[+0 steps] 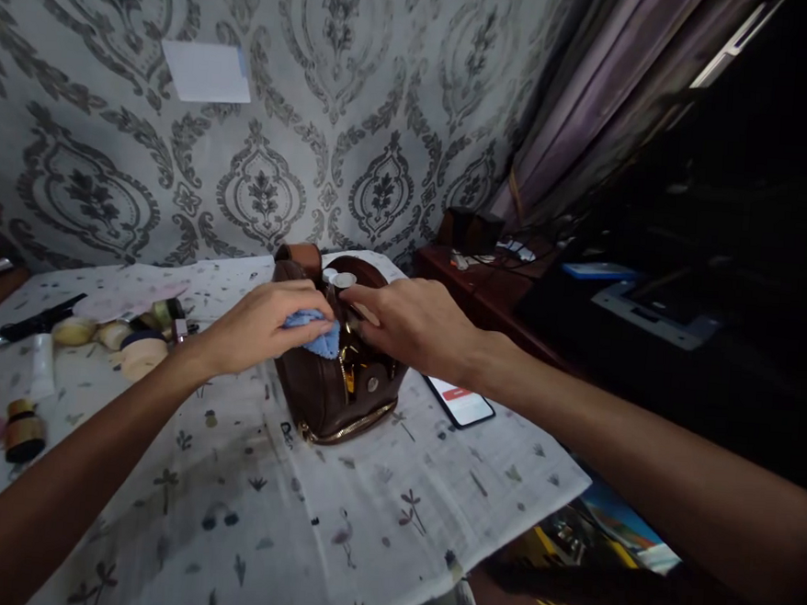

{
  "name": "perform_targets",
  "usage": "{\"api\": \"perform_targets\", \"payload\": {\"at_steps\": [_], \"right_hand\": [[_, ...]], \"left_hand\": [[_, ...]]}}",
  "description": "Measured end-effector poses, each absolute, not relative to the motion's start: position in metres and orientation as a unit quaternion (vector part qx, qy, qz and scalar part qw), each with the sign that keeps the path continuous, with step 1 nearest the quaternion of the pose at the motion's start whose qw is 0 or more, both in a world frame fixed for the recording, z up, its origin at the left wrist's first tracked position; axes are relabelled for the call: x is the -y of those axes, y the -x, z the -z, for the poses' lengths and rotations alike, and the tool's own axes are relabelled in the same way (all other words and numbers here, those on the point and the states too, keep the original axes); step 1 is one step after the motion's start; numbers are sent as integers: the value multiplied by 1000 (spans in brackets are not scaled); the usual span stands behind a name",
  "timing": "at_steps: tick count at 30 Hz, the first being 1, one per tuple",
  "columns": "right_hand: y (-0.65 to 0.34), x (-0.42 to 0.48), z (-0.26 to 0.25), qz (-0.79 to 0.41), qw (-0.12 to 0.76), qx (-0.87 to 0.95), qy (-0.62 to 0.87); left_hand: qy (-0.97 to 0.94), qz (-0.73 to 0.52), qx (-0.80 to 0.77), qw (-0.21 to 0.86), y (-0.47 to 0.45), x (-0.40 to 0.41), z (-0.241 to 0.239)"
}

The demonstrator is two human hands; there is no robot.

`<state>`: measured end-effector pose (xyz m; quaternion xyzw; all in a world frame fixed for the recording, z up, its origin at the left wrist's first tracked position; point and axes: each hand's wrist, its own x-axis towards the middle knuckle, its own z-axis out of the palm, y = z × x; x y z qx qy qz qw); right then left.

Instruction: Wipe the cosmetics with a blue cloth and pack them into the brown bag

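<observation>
A brown leather pouch [332, 385] with gold zips stands on the patterned white cloth [334, 510] in the middle of the table. My left hand [260, 325] is closed on a blue cloth [318, 333] and presses it against the pouch's top. My right hand [419, 327] rests on the pouch's right upper edge, fingers curled over the opening. White-capped containers [340, 280] poke out of the pouch behind my hands.
A phone [458, 401] lies face up just right of the pouch. Jars, tubes and small cosmetics [131, 343] are scattered at the left. A dark wooden side table [488, 285] and dark furniture stand at the right. Patterned wallpaper rises behind.
</observation>
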<state>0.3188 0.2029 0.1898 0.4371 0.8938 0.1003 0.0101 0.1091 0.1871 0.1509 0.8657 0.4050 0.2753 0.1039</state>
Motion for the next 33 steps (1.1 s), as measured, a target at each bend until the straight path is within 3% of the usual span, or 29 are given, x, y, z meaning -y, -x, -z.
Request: {"api": "perform_targets", "payload": {"at_steps": [6,17,24,33], "right_hand": [[-308,-211,-180,-107,95,-882,-449],[-303,-222,-158,-140,99,-867,-469],[-298,-228,-169,-118,122,-879,-445],[-295,-243,-188,-53,260,-890,-371]], "left_hand": [[-831,-343,-411,150,-97,-178,-139],[-816,-405,-386,149,-96,-171,-123],[-807,-428,-383,137,-95,-163,-113],[-803,-466,-369,45,-100,-156,-100]]}}
